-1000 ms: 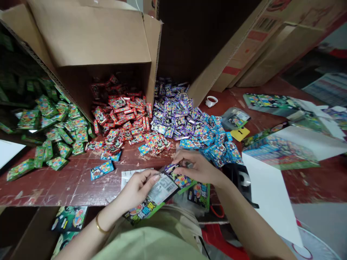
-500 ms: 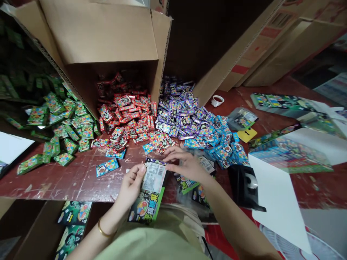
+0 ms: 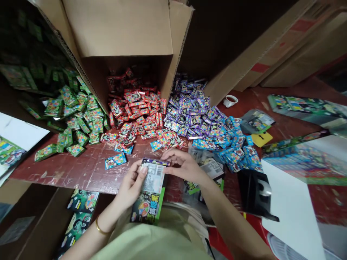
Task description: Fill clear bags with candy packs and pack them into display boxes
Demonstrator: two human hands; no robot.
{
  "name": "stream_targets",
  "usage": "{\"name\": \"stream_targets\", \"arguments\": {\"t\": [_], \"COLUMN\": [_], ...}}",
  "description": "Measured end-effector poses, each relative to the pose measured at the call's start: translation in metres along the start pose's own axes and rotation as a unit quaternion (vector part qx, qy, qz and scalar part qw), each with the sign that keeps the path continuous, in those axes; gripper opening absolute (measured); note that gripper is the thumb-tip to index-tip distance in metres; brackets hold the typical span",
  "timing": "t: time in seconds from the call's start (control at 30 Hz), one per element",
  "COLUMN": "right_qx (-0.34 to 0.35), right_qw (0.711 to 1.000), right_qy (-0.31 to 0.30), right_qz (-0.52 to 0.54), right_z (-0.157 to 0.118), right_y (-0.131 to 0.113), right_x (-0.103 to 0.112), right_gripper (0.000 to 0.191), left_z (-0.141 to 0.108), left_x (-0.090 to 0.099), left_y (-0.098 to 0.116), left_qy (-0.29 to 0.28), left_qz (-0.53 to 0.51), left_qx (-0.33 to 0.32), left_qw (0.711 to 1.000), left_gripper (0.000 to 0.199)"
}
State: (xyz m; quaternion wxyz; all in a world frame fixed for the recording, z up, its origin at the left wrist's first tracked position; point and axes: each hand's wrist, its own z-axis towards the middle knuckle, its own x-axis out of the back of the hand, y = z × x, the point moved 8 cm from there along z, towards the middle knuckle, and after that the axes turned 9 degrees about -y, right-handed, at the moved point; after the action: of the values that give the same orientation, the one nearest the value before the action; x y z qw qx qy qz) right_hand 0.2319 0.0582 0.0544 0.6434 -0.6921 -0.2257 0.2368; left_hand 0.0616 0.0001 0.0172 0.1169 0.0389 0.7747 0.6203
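A flat candy package [image 3: 152, 182] is held upright near my body. It shows a white barcode panel, a dark lower part with large colourful lettering and a green edge. Along its top runs a narrow purple-patterned edge. My left hand [image 3: 132, 186] is closed on its left side, thumb pressed on the barcode panel. At the upper right corner, my right hand [image 3: 182, 165] pinches the package between thumb and fingers. Just beyond my hands lie a blue candy packet [image 3: 115, 161] and a mixed pile of red candy packets [image 3: 143, 122].
Green packets [image 3: 92, 119] spill at left, purple packets [image 3: 192, 112] and blue packets [image 3: 238, 148] to the right. Cardboard boxes [image 3: 124, 29] stand behind them. Clear plastic packages, a black tape dispenser [image 3: 256, 193], a white cup [image 3: 230, 101] and a yellow tag [image 3: 261, 138] are at right.
The package's purple top edge now faces me as a straight strip. My right fingers have drawn in along that edge. The view has shifted left, so the surroundings appear further right.
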Motion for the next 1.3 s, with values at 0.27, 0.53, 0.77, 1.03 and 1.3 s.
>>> {"name": "stream_targets", "arguments": {"t": [0.27,0.53,0.77,1.03,1.3], "right_qx": [-0.057,0.000,0.031,0.122,0.124], "right_qw": [0.998,1.000,0.991,0.941,0.925], "right_qy": [-0.020,-0.023,-0.043,-0.107,-0.252], "right_qz": [0.001,-0.008,-0.123,-0.297,-0.257], "right_z": [0.000,-0.002,-0.005,0.022,0.039], "right_y": [0.001,-0.010,-0.024,-0.068,-0.060], "right_x": [0.001,-0.003,0.001,-0.022,-0.036], "right_gripper": [0.034,0.023,0.018,0.027,0.031], "left_z": [-0.005,-0.003,-0.002,-0.003,-0.004], "left_x": [0.007,-0.002,-0.001,-0.015,-0.020], "left_y": [0.008,0.011,0.012,0.022,0.020], "left_qy": [0.015,-0.019,-0.002,-0.033,-0.043], "left_qz": [0.015,0.007,0.017,0.049,0.024], "left_qx": [-0.029,-0.037,-0.036,-0.034,-0.026], "left_qw": [0.999,0.999,0.999,0.998,0.998], "left_gripper": [0.039,0.039,0.036,0.031,0.030]}}
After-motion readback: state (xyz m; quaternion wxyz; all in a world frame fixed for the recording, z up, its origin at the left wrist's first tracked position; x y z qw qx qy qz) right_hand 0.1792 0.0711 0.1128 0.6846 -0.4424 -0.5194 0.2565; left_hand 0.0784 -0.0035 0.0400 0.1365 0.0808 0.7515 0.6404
